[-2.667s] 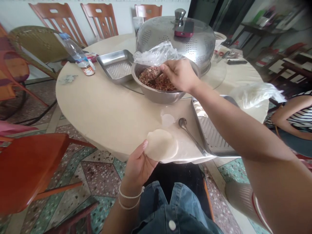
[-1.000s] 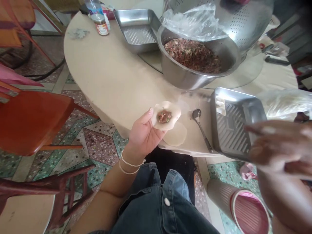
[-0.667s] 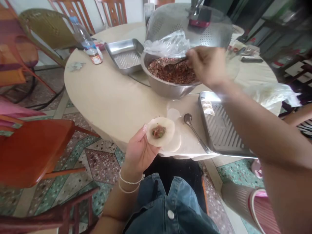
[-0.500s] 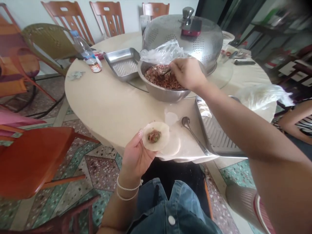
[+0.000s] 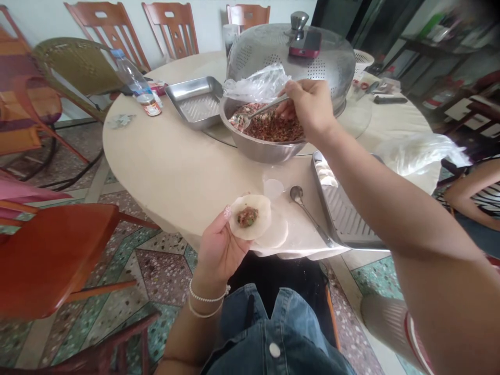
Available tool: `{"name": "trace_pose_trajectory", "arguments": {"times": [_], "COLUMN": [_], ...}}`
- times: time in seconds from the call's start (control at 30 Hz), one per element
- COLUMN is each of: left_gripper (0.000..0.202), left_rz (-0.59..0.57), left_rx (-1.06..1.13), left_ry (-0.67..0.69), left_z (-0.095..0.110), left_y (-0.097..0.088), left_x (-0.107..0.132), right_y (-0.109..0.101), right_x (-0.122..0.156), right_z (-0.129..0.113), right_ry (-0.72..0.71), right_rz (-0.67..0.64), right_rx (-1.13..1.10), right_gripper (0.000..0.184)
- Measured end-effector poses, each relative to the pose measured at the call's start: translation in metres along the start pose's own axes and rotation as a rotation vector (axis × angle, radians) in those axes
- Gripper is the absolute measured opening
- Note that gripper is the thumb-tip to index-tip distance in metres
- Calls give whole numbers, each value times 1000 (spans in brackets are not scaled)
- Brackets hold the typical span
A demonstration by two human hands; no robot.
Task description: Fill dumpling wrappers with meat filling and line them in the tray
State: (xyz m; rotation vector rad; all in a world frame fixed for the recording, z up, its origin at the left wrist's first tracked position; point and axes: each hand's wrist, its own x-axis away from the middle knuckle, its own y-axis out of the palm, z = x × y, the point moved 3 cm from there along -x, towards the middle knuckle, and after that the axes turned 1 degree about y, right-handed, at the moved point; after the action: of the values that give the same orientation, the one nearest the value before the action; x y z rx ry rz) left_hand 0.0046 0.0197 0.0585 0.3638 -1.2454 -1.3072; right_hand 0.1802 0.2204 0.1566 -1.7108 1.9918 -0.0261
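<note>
Near the table's front edge, my left hand (image 5: 222,245) holds a round dumpling wrapper (image 5: 260,221) by its side, thumb on top. A lump of meat filling (image 5: 247,216) rests in the middle of that wrapper. My right hand (image 5: 310,107) grips a metal spoon (image 5: 269,105) by its handle over the steel bowl (image 5: 261,151). The spoon's tip touches the minced filling (image 5: 273,127) at the bowl's left side. Crumpled clear plastic (image 5: 260,86) covers the bowl's far rim. More wrappers (image 5: 273,232) lie on the table just right of my left hand.
A second spoon (image 5: 308,211) lies beside a metal tray (image 5: 351,219) with several dumplings at its far end. Another tray (image 5: 195,104) stands left of the bowl. Behind is a perforated dome cover (image 5: 269,47) with a phone (image 5: 305,46) on it. A person's arm (image 5: 474,190) shows at right.
My right hand has lifted slightly and shifted right, and the spoon now tilts across the bowl with its tip at the left. My left hand and the wrapper have barely moved.
</note>
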Motion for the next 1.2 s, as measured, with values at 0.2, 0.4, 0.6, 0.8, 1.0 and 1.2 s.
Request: {"name": "trace_pose_trajectory", "arguments": {"times": [0.2,0.4,0.6,0.8,1.0,1.2], "left_gripper": [47,47,45,43,42,43], "left_rz": [-12,11,-6,-46,-68,-101], "left_rx": [10,21,19,19,33,42], "left_ry": [39,28,48,64,40,27], "left_z": [0,-1,0,-4,-11,-12], "left_y": [1,1,-2,-3,2,4], "left_x": [-2,-1,-5,-13,-18,-17], "right_y": [-9,-2,-16,-52,-73,-76], "right_x": [2,14,22,38,42,37], "right_z": [4,0,6,15,26,38], "right_ry": [47,26,116,118,55,93], "right_rz": [13,-21,61,218,317,329], "right_rx": [-84,-54,-119,-251,-229,-196], "right_gripper": [29,29,27,26,29,29]}}
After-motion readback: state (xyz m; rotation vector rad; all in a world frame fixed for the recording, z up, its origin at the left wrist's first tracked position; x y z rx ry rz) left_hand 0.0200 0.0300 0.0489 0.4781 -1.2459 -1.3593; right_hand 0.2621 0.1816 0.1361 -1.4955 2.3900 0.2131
